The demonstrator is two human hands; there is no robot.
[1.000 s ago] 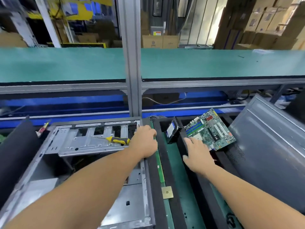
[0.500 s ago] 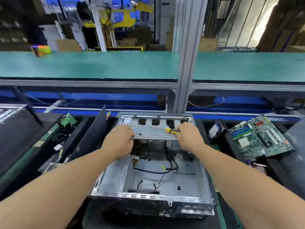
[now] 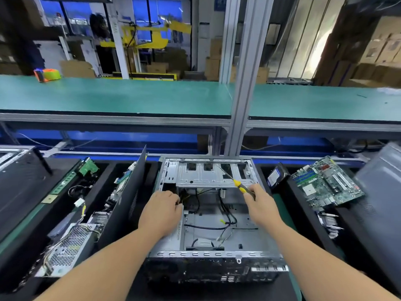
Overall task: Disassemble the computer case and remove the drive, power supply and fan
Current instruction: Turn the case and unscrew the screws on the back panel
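Note:
The open metal computer case (image 3: 217,255) lies in front of me with loose black cables (image 3: 225,222) on its floor. A silver drive cage (image 3: 206,177) spans its far end. On the cage rests a yellow-and-black screwdriver (image 3: 239,186), and my right hand (image 3: 263,206) pinches the end of its handle. My left hand (image 3: 160,211) is at the case's left wall just below the cage, fingers curled over the wall's edge. A removed power supply (image 3: 67,250) with a mesh side lies at the left. A black drive (image 3: 276,175) leans at the right.
A black side panel (image 3: 128,192) stands upright left of the case. A green motherboard (image 3: 327,183) and a grey case panel (image 3: 382,192) are at the right. A small green board (image 3: 87,167) and wires lie far left. An aluminium post (image 3: 243,105) rises behind.
Both hands have left the cage's near edge. My right hand took the screwdriver handle and swung it toward me. My left hand dropped to the case's left wall. The view shifted slightly.

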